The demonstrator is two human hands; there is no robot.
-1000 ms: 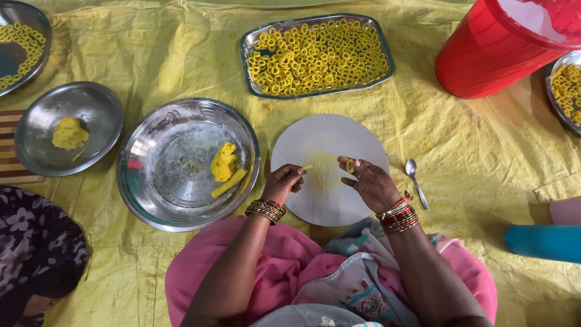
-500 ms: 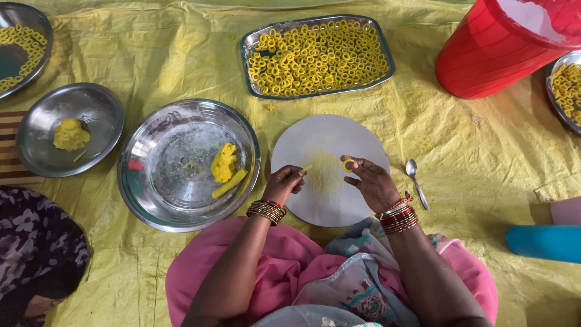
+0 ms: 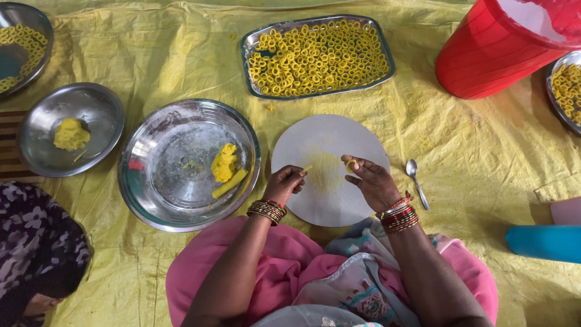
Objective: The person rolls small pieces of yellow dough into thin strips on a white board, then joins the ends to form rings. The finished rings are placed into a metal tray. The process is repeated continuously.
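Dough ring [image 3: 350, 165], soft and yellow, sits pinched in the right hand [image 3: 374, 181] fingertips; the left hand [image 3: 285, 183] pinches a short dough strip [image 3: 307, 169] pointing up-right. Both hover over a round, flat grey board [image 3: 327, 145] beside a shiny steel plate [image 3: 163, 181].

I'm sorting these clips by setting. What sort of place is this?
Probably a home or small workshop floor set up for making snacks by hand: a yellow sheet spread as the work surface, a steel tray of yellow dough rings, and a round rolling board under the hands.
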